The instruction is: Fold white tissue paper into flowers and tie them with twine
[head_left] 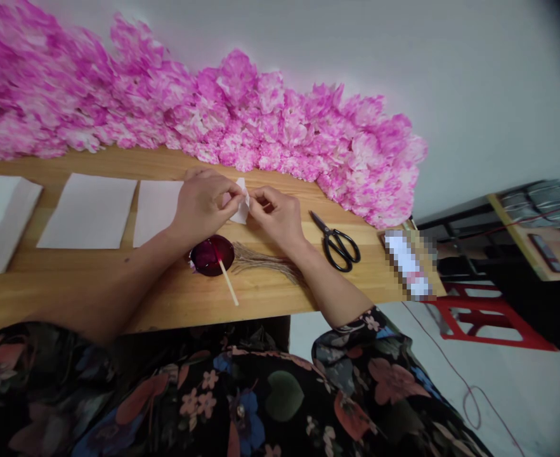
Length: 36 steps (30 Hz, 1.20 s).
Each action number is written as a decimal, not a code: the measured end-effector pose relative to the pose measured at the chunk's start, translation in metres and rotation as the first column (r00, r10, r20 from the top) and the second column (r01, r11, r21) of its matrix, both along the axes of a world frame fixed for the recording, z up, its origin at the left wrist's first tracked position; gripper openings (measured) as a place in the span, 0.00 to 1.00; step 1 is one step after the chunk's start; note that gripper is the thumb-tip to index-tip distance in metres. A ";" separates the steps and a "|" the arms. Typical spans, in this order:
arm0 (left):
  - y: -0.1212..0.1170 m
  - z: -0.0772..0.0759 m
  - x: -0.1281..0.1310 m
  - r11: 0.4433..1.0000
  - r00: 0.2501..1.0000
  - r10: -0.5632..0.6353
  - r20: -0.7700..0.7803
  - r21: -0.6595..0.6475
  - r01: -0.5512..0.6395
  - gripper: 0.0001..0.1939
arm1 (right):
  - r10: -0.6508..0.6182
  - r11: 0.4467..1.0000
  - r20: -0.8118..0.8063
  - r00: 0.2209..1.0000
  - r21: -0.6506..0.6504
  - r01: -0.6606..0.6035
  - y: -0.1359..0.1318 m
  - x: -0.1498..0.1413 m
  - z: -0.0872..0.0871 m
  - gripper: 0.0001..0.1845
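Between my two hands is a small piece of white paper (240, 213), gathered and narrow at the top. My left hand (204, 202) pinches it from the left with thumb and fingertips. From the right, my right hand (278, 216) is closed on its edge, fingertips close to those of the left. Below them sits a dark bowl of deep red-purple liquid (208, 256), with a pale wooden stick (228, 282) leaning out over its rim. A bundle of thin brown stems or wires (265, 262) lies beside the bowl, partly under my right forearm.
White paper sheets (89, 212) and a thicker stack (4, 219) lie at left on the wooden table (165, 298). Black-handled scissors (339, 244) rest right of my hand. Pink-white paper flowers (260, 120) line the back. Beyond the right edge stand a red stool (493, 330) and another table (522, 231).
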<state>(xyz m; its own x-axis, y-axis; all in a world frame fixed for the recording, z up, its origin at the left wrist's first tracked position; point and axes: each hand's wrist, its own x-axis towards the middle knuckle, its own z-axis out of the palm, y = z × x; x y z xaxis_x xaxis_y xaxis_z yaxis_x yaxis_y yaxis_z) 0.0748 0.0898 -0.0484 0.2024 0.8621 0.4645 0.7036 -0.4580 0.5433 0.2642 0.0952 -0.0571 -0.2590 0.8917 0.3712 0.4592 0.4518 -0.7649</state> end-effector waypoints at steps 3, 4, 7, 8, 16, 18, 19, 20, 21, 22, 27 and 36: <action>0.000 0.000 0.000 1.000 1.000 0.000 0.023 0.000 0.000 0.06 | -0.015 1.000 0.002 1.000 -0.006 0.015 0.000 0.000 0.000 0.08; 0.000 0.001 0.000 1.000 1.000 -0.005 0.029 -0.006 0.005 0.06 | -0.013 1.000 0.002 1.000 -0.004 0.013 -0.001 0.000 0.000 0.08; 0.000 0.001 0.001 0.999 0.999 -0.014 0.036 -0.037 0.015 0.06 | -0.007 1.000 0.020 1.000 0.011 0.006 -0.002 -0.001 0.000 0.08; 0.000 0.002 0.001 0.999 0.999 -0.011 0.032 -0.043 0.012 0.06 | -0.008 1.000 0.029 1.000 0.022 0.007 -0.002 -0.001 0.000 0.08; -0.002 0.003 0.003 0.999 1.000 -0.002 -0.003 -0.041 0.001 0.04 | -0.010 0.998 0.074 0.997 0.061 0.006 -0.005 -0.002 0.001 0.09; -0.002 0.004 0.003 0.998 1.000 0.006 0.008 -0.059 -0.005 0.04 | -0.012 0.998 0.081 0.997 0.055 0.007 -0.005 -0.002 0.001 0.09; -0.003 0.004 0.004 0.998 1.000 0.010 0.016 -0.068 -0.009 0.04 | -0.013 0.999 0.079 0.997 0.054 0.009 -0.005 -0.002 0.001 0.09; -0.003 0.004 0.004 0.997 1.000 0.014 0.023 -0.074 -0.012 0.04 | -0.014 0.999 0.075 0.997 0.053 0.010 -0.005 -0.002 0.001 0.09; -0.003 0.005 0.004 0.997 0.999 0.017 0.029 -0.081 -0.015 0.04 | -0.013 0.998 0.069 0.998 0.054 0.009 -0.005 -0.002 0.001 0.09; -0.004 0.005 0.004 0.996 0.999 0.018 0.035 -0.088 -0.015 0.04 | -0.012 0.998 0.061 0.998 0.056 0.009 -0.005 -0.002 0.001 0.09; -0.004 0.004 0.003 0.996 0.996 -0.003 0.084 -0.094 0.011 0.03 | -0.008 0.998 0.032 0.999 0.061 0.006 -0.005 -0.002 0.001 0.09; -0.001 0.001 0.002 0.992 0.994 -0.024 0.104 -0.121 0.036 0.04 | -0.028 1.000 0.025 0.999 0.010 0.027 -0.003 -0.002 0.000 0.09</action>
